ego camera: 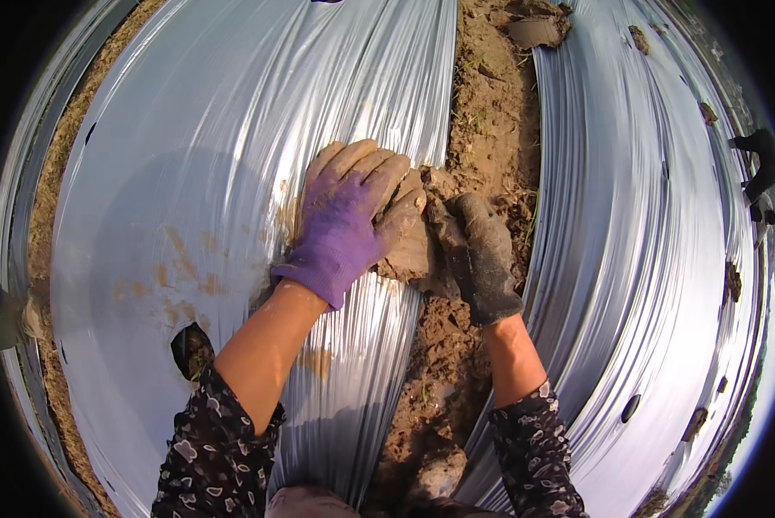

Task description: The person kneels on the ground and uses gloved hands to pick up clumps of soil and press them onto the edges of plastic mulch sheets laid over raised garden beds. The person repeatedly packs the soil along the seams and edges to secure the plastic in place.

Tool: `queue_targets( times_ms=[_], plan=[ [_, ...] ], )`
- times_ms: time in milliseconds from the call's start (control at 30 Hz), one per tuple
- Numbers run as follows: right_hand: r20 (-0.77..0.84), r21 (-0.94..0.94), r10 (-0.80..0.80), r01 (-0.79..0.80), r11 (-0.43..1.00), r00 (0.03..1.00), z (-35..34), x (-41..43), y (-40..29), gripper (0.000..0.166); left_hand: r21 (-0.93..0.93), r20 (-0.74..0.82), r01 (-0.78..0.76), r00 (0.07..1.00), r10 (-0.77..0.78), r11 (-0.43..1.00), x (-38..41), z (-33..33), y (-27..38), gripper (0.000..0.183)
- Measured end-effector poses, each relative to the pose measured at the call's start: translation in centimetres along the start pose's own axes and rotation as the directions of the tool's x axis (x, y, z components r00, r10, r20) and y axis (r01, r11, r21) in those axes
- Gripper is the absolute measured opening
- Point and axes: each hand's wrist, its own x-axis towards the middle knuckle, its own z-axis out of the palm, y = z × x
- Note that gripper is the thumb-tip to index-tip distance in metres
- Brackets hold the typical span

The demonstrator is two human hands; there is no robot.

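Note:
My left hand (351, 207), in a purple glove with mud-caked fingers, lies palm down on silver plastic mulch film (167, 201). Its thumb is spread over a wet clod of mud (408, 252) at the film's edge. To the right of the clod is my right hand (481, 252), in a dark grey muddy glove. Its fingers are bent against the clod; whether they grip it is hidden. Beneath and beyond the hands runs a strip of bare muddy soil (494, 123) between two film-covered beds.
A second film-covered bed (620, 226) lies to the right. Another mud clod (539, 29) sits on its edge ahead. A planting hole (192, 351) opens in the left film near my forearm. A person in dark clothing (761, 165) bends over at the far right.

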Motion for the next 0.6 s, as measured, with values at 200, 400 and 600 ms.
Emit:
queue_targets(
  times_ms=[200,400,600],
  plan=[
    [0.126,-0.132,-0.081,0.098,0.986,0.989,0.8,2.2,0.9,0.019,0.039,0.062,0.067,0.996,-0.07,0.997,-0.4,0.1,0.3,0.046],
    [0.116,-0.302,0.004,0.031,0.953,0.993,-0.1,0.7,-0.4,0.028,0.084,0.057,0.066,0.996,-0.071,0.994,-0.3,0.4,0.3,0.049],
    [0.142,-0.198,-0.181,0.207,0.958,0.973,-1.6,-6.5,-0.6,0.056,0.106,-0.032,0.013,0.999,-0.01,0.994,-1.0,0.9,-0.6,0.045]
  ],
)
